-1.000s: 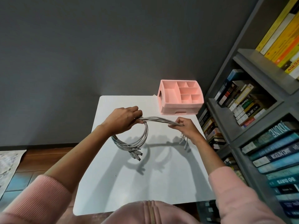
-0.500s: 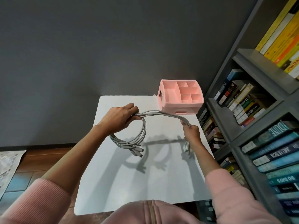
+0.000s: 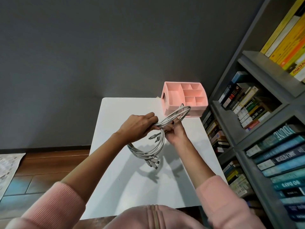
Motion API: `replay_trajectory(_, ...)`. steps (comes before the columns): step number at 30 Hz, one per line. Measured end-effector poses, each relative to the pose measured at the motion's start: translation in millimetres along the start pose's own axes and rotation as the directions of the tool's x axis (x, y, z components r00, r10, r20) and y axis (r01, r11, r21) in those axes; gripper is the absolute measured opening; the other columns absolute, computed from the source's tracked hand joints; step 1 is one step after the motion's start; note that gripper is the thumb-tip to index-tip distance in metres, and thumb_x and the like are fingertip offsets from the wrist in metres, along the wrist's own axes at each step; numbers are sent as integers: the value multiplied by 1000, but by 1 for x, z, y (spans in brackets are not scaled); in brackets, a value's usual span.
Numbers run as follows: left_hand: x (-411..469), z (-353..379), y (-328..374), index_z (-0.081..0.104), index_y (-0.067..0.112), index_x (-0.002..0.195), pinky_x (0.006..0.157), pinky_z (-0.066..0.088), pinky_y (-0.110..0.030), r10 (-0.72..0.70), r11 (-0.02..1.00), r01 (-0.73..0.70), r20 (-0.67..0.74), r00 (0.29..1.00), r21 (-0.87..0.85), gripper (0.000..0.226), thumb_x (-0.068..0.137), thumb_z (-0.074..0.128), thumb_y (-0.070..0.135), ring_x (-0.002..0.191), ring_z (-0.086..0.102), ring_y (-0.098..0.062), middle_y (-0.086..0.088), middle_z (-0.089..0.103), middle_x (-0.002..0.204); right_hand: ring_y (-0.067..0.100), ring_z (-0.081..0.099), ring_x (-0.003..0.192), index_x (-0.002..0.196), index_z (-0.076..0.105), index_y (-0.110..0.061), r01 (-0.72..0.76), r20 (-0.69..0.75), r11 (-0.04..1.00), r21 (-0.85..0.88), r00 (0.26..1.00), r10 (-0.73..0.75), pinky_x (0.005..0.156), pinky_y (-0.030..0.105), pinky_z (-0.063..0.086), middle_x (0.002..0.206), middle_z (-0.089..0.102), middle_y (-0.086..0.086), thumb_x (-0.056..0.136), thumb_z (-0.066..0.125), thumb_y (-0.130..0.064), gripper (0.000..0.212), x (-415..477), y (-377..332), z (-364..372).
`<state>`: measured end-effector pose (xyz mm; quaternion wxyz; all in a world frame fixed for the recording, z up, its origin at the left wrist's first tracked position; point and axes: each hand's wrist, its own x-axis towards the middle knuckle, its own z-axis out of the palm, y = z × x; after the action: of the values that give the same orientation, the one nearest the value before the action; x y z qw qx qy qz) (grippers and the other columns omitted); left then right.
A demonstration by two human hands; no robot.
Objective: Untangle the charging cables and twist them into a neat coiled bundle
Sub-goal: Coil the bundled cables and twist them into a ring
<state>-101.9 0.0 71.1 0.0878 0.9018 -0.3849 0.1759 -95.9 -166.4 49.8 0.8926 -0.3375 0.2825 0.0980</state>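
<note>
A bundle of several white charging cables is held in the air above the white table. My left hand grips the bundle where its strands cross. One loop hangs below that hand, with plug ends pointing down near the table. A second, smaller loop arches up and to the right, in front of the pink organizer. My right hand holds the cables right beside my left hand, at the base of that upper loop. More plug ends stick out between the two hands.
A pink desk organizer with several open compartments stands at the table's far right corner. A grey bookshelf full of books runs along the right side. Wooden floor and a pale rug lie to the left.
My right hand has come in from the right to meet my left hand, folding the long stretch of cable into an upper loop. The lower loop still hangs from my left hand.
</note>
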Motion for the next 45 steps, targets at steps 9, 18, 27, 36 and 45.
replay_trajectory(9, 4, -8, -3, 57, 13, 95, 43, 30, -27, 6, 1000, -6, -20, 1000, -24, 38, 96, 30, 39, 56, 54, -27, -2, 55, 88, 18, 44, 48, 61, 58, 5, -280, 188, 959, 40, 945, 268, 47, 19, 44, 55, 54, 12, 68, 36, -1, 24, -26, 3, 7)
replay_trajectory(18, 12, -13, -1, 56, 13, 92, 39, 29, -25, 8, 1000, -7, -45, 999, 19, 30, 92, 32, 31, 57, 54, -24, -2, 54, 85, 27, 53, 65, 65, 49, -6, -448, 416, 887, -115, 789, 452, 86, 56, 52, 61, 47, 8, 76, 67, 2, 23, -30, 6, 1)
replay_trajectory(27, 11, -14, -12, 58, 13, 89, 41, 22, -25, -7, 999, 9, -54, 999, 40, 43, 96, 27, 42, 53, 53, -25, -2, 55, 82, 9, 28, 64, 73, 38, -15, -377, 586, 912, -163, 706, 397, 70, 23, 30, 64, 39, -4, 79, 61, -50, 42, -39, 19, -4)
replay_trajectory(36, 21, -13, -20, 54, 15, 107, 55, 29, -33, -67, 984, 33, 199, 978, 173, 35, 100, 34, 43, 79, 61, -31, -3, 56, 101, 11, 53, 54, 51, 49, -20, -54, 314, 644, -763, 840, 443, 60, 24, 45, 67, 47, 2, 70, 57, -1, 28, -25, 11, 6)
replay_trajectory(45, 26, -12, -20, 51, 15, 120, 63, 35, -32, -279, 868, 54, 393, 876, 494, 25, 99, 38, 13, 98, 64, -29, -4, 55, 118, 29, 61, 104, 89, 52, -16, 236, 325, -616, -752, 945, -35, 86, 36, 40, 106, 70, 10, 98, 43, -26, 17, -31, 2, 33)
